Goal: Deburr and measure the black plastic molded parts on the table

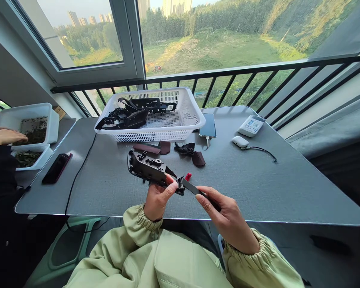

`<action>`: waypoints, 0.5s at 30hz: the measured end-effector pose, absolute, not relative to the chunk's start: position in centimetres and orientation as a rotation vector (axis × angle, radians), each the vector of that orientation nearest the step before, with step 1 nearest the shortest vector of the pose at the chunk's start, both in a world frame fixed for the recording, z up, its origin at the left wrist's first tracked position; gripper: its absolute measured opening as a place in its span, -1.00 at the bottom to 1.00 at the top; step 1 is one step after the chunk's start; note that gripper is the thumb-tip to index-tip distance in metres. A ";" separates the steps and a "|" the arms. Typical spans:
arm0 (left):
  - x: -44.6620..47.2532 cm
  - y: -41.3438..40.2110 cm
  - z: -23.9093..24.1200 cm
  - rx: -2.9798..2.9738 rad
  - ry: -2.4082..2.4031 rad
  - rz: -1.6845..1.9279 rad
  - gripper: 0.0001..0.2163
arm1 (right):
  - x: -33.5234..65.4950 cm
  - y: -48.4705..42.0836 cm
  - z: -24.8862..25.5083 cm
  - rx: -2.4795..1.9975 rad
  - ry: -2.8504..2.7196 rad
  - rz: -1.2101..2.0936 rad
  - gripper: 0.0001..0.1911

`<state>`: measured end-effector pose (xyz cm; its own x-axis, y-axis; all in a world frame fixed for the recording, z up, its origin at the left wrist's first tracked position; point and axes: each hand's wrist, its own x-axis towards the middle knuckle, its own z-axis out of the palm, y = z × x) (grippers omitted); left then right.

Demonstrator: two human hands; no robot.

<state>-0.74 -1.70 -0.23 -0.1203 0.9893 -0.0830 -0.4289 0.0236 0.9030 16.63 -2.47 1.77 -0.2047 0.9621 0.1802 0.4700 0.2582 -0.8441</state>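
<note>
You've got a loose pale green long-sleeved smock [114, 256] on, gathered elastic cuffs [148, 219] by the left hand [160, 198] and right hand [228, 218], stitched patch pocket [186, 260] around 6 o'clock.

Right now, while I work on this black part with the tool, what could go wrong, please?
The flat black tool in your right hand is pressed against the black plastic part, so it could slip toward your left hand. Levering there might also crack the plastic. The small red piece lies close by, so your hands could knock it away.
</note>
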 end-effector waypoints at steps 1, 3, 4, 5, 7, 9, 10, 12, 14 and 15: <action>-0.7 -1.7 -0.2 0.782 1.010 1.451 -0.79 | 16.7 -2.5 1.9 -1.318 -1.813 0.828 -0.60; -0.7 -1.6 -0.1 0.812 1.040 1.465 -0.79 | 16.8 -2.5 2.0 -1.324 -1.852 0.790 -0.61; -0.7 -1.6 0.0 0.832 1.060 1.471 -0.78 | 16.8 -2.6 2.1 -1.318 -1.879 0.778 -0.62; -0.7 -1.6 0.1 0.854 1.083 1.476 -0.77 | 16.8 -2.6 2.2 -1.307 -1.909 0.767 -0.63; -0.7 -1.7 0.4 0.886 1.135 1.479 -0.74 | 16.7 -2.6 2.4 -1.281 -1.973 0.744 -0.66; -0.7 -1.8 0.7 0.909 1.172 1.477 -0.71 | 16.6 -2.6 2.4 -1.268 -2.029 0.717 -0.68; -0.7 -1.9 0.8 0.918 1.182 1.477 -0.71 | 16.5 -2.5 2.4 -1.268 -2.050 0.704 -0.69; -0.7 -2.0 1.1 0.936 1.187 1.474 -0.70 | 16.5 -2.5 2.4 -1.282 -2.060 0.669 -0.69; -0.7 -2.0 1.2 0.957 1.181 1.467 -0.70 | 16.6 -2.5 2.4 -1.301 -2.031 0.628 -0.69; -0.6 -2.0 1.2 0.961 1.177 1.464 -0.71 | 16.7 -2.5 2.4 -1.306 -2.015 0.620 -0.69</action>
<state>-0.65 -1.99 1.18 -0.1998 0.9798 -0.0007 -0.2110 -0.0423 0.9766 16.65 -2.50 2.41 -0.2928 0.9191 0.2637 0.6121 0.3921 -0.6868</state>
